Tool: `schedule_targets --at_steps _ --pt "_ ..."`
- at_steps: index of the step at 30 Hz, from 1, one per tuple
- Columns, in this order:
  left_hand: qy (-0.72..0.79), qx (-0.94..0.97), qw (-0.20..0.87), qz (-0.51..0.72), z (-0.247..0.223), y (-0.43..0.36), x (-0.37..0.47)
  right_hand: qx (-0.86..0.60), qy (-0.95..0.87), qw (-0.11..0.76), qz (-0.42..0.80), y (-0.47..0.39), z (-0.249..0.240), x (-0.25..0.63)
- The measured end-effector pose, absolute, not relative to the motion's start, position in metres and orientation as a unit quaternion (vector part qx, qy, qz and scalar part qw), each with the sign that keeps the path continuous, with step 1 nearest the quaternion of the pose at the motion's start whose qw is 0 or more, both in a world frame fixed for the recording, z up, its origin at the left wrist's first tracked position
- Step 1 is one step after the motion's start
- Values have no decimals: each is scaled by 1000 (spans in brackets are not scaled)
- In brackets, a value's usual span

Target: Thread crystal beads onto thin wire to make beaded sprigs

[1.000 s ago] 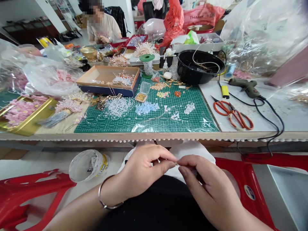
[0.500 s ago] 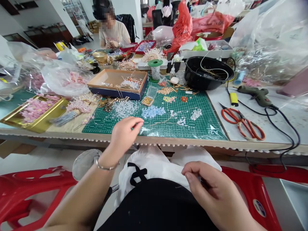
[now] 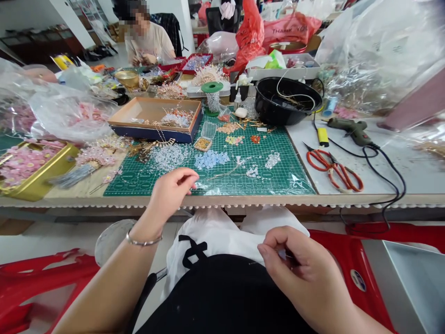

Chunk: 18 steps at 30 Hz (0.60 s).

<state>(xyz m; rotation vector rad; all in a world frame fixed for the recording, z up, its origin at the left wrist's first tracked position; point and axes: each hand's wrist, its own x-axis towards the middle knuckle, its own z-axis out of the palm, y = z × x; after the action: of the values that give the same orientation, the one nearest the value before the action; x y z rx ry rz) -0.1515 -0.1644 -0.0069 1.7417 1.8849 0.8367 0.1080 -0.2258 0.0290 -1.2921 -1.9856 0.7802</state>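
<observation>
My left hand [image 3: 173,191] hovers over the front edge of the green cutting mat [image 3: 278,183], fingers curled and tips drawn together. A thin gold wire [image 3: 224,175] with a small pale flower at its far end runs close to those fingertips; whether they grip it I cannot tell. Above my lap, my right hand [image 3: 301,266] is closed, thumb and index finger nearly meeting. Something small and bluish shows inside its curled fingers, too hidden to name. On the mat lie blue petal-like pieces [image 3: 212,159], clear beads [image 3: 170,157] and clear crystal pieces [image 3: 272,160].
Orange-handled pliers [image 3: 335,170], a yellow lighter [image 3: 323,137] and a glue gun [image 3: 351,130] lie at right. Behind the mat stand an open box [image 3: 121,130], a wire spool [image 3: 212,99] and a black basin [image 3: 288,109]. Across the table sits another person [image 3: 149,41].
The whole view has shifted, so the table things appear farther left. Both hands keep nearly the same pose, with the left fingers slightly more visible below the fingertip.
</observation>
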Motion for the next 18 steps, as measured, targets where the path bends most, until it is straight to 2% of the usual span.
schedule_targets --at_steps 3,7,11,18 --pt "537 556 502 388 9 -195 -114 -464 -774 337 269 -225 34 106" --pt "422 432 675 424 19 -218 -82 -445 -787 352 240 -226 38 104" --pt "402 373 723 420 19 -222 -76 -449 -785 345 252 -228 38 105" --pt "411 394 716 404 22 -226 -74 -465 -775 337 266 -231 37 111"
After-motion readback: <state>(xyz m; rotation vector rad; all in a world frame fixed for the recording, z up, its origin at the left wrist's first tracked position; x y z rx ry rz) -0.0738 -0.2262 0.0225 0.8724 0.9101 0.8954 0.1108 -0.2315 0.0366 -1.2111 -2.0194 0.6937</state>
